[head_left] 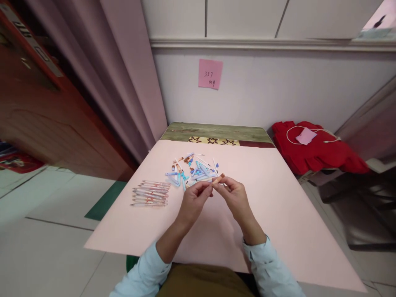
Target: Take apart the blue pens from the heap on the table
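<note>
Fingers [223, 183] of both hands pinched shut on one short pen [218, 178], left hand [193, 202] at its near end, right hand [235, 198] mid-barrel, brown tip poking out above. Held over the counter [278, 198], just in front of the loose pile of pen parts [193, 169]; row of pens [151, 193] lies left.

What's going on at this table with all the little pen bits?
A person sits at a table covered by a pink sheet. Their left hand and right hand meet above it, fingertips pinching a small brown pen piece between them. Just beyond the hands lies a loose heap of blue, white and brown pen parts. To the left, apart from the heap, whole pens lie side by side in a row.
</note>
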{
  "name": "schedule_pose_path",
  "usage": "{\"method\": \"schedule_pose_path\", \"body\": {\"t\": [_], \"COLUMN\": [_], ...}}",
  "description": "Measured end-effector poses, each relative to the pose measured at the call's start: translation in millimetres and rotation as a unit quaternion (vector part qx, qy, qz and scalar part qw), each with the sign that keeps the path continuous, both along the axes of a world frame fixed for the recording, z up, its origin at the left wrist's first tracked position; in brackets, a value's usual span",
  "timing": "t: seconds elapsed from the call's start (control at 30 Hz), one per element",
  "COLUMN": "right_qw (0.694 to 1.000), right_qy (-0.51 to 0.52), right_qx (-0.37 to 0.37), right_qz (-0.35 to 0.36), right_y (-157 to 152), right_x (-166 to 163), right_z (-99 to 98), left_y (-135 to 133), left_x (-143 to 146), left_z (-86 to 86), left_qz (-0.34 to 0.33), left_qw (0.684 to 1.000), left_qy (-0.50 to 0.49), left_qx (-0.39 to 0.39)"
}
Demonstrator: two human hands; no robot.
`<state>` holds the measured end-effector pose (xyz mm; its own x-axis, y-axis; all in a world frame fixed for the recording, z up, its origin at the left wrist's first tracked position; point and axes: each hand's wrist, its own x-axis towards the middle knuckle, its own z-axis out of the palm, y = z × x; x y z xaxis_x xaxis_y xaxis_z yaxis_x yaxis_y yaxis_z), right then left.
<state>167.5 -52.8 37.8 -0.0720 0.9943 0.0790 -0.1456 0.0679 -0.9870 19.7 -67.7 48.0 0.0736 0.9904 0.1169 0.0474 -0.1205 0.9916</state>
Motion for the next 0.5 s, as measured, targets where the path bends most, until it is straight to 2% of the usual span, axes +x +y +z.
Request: {"method": "schedule_pose_path", "body": {"t": [0.2,0.3,0.43,0.5], "right_qw": [0.998,0.997,0.99,0.979], "right_qy": [0.05,0.058,0.106,0.169], "right_qx": [-0.043,-0.05,-0.065,-0.103], "right_qz": [-0.012,-0.03,-0.061,-0.046], "right_y": [6,8,10,12], "right_x": [3,3,5,7], "right_z": [-2.8,-4.6,-10.1,-13.3], "left_y": [1,1,0,1], "left_x": [-5,-5,-4,-4], "left_z": [-6.8,-9.0,-10.3,-10.3], "left_qz": [0.063,0.062,0.058,0.059], "left_qw": [0.983,0.969,0.976,0.985], "left_qy": [0.151,0.209,0.193,0.157], "left_qx": [0.087,0.117,0.089,0.045]}}
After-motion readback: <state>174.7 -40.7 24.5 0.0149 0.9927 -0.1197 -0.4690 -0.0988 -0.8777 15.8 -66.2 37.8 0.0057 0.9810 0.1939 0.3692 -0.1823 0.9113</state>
